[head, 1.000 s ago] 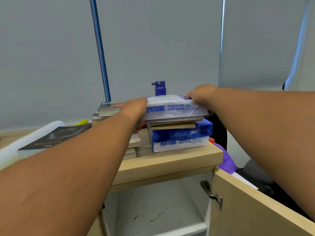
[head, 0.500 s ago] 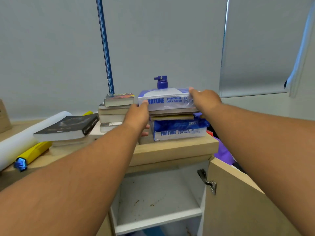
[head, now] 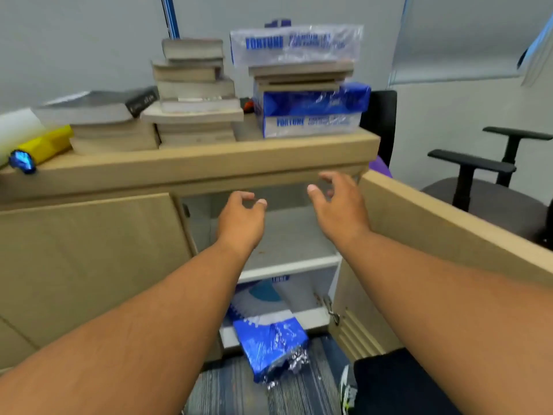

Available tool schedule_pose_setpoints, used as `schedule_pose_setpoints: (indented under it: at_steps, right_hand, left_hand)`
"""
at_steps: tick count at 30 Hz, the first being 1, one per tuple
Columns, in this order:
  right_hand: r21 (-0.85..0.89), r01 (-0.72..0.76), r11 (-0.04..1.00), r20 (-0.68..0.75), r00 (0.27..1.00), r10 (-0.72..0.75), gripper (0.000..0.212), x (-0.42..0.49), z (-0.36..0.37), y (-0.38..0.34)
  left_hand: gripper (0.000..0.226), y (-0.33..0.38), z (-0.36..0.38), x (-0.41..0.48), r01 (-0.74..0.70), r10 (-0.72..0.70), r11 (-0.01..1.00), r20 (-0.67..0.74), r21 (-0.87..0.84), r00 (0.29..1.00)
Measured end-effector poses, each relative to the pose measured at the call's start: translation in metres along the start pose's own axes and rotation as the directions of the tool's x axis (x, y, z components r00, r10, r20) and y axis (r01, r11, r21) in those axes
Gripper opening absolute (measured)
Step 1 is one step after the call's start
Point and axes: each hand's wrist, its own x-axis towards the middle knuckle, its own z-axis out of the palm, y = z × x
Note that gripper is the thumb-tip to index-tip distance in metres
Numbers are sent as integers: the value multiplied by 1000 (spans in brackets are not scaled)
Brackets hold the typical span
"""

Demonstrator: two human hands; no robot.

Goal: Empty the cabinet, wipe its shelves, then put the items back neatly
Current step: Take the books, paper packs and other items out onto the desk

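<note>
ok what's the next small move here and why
Probably lower the left hand and right hand, both empty, to the blue pack jutting from the bottom shelf and lift it out: the upper shelf looks bare, while things lie below.

You face a matt, wood-look cabinet (head: 89, 265) with a smooth white shelf (head: 287, 266). Glossy, crinkled plastic wraps the top paper pack (head: 299, 43). The carpet (head: 233, 390) looks ribbed.
</note>
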Motion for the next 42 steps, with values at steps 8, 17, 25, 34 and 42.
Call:
schedule_pose_setpoints:
  at_steps: [8, 17, 25, 34, 42]
  right_hand:
    - [-229, -186, 955, 357, 897, 260, 29, -92, 91, 127]
    - [-521, -193, 832, 626, 576, 526, 28, -138, 187, 247]
    - [-648, -27, 761, 704, 361, 612, 49, -140, 247, 311]
    - [-691, -278, 668, 579, 340, 741, 60, -128, 300, 375]
    - [-689, -416, 594, 555, 225, 801, 77, -115, 331, 372]
  left_hand:
    - [18, -172, 34, 7, 285, -298, 947, 68, 149, 952]
    - [30, -350, 65, 14, 663, -706, 706, 177, 248, 686]
    - [38, -434, 100, 31, 886, -886, 448, 192, 122, 421]
    - [46, -499, 123, 44, 900, -908, 399, 211, 176, 361]
    - [38, -488, 142, 47, 886, -857, 463, 262, 13, 444]
